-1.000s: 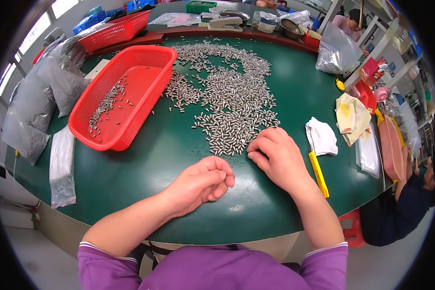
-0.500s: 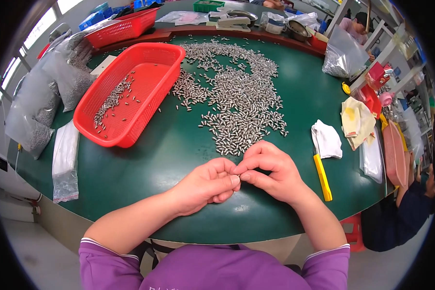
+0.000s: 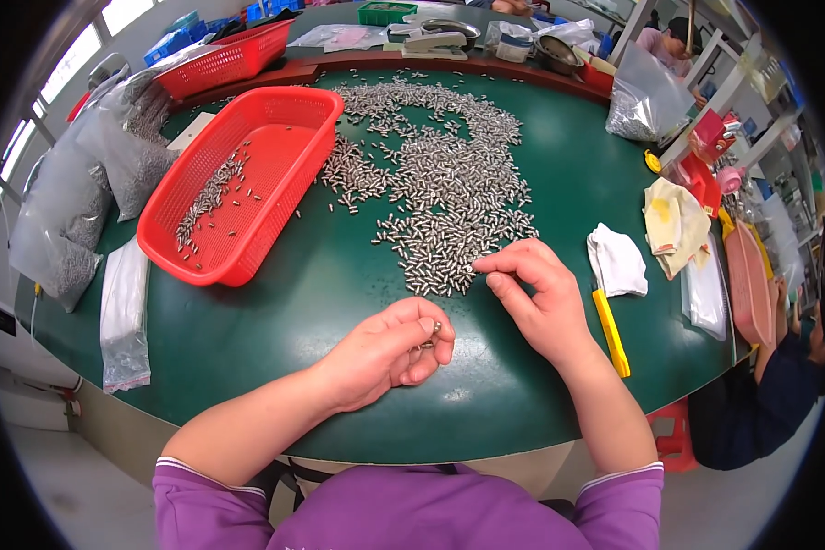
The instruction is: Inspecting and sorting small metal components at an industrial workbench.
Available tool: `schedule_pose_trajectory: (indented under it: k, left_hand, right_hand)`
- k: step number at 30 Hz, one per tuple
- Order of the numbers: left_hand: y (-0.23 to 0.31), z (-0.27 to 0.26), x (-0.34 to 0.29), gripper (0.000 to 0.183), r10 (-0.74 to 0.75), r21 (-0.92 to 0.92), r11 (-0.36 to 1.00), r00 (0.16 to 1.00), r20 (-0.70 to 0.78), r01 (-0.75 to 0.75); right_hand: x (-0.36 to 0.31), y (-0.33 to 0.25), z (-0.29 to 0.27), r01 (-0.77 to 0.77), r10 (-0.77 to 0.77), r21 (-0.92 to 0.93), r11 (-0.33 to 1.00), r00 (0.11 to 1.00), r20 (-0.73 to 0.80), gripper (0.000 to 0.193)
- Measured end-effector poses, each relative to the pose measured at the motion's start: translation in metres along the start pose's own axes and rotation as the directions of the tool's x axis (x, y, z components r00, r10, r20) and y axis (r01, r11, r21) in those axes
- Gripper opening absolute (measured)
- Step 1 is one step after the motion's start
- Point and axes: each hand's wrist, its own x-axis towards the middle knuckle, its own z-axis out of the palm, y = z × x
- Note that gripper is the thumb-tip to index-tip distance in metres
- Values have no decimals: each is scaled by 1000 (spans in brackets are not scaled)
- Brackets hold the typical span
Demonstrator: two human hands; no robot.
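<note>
A broad pile of small silvery metal pins (image 3: pixel 458 183) with rounded ends lies on the green table (image 3: pixel 275 367). My left hand (image 3: pixel 380 353) is curled near the table's front edge. Between its thumb and fingers a few metal pins (image 3: pixel 435 327) show, partly hidden by the fingers. At the pile's near right edge is my right hand (image 3: pixel 545 298). Its index finger reaches to the pins, with the thumb apart from it. Left of the pile, a red perforated basket (image 3: pixel 280 151) holds a loose strip of similar pins along its left side.
Filled clear bags (image 3: pixel 69 247) stand at the far left, above a flat plastic packet (image 3: pixel 124 312). On the right lie a yellow-handled cutter (image 3: pixel 611 335), a white cloth (image 3: pixel 617 259) and a stained glove (image 3: pixel 675 225). Another clear bag (image 3: pixel 646 101) stands behind; a person sits at right.
My right hand has left my left hand and moved forward to the pile's edge. The pins in my left hand now show. The left hand has hardly shifted.
</note>
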Motion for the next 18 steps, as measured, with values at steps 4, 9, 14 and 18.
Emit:
schedule_pose_trajectory:
  k: [4,9,14,18]
  left_hand:
    - [-1,-3,0,18,-2,-3,1000,1000,19,2]
    - [0,-5,1,22,15,-39,999,1000,21,-14]
    - [0,-6,1,24,0,-53,999,1000,-13,-1]
    - [0,-5,1,24,-6,-53,999,1000,-10,5]
  right_hand:
    - [-1,3,0,38,-25,-189,981,997,69,16]
    - [-1,6,4,104,-65,-300,948,989,136,16]
    - [0,6,3,177,-126,-353,919,979,161,14]
    - [0,0,-2,202,-138,-347,916,970,202,12]
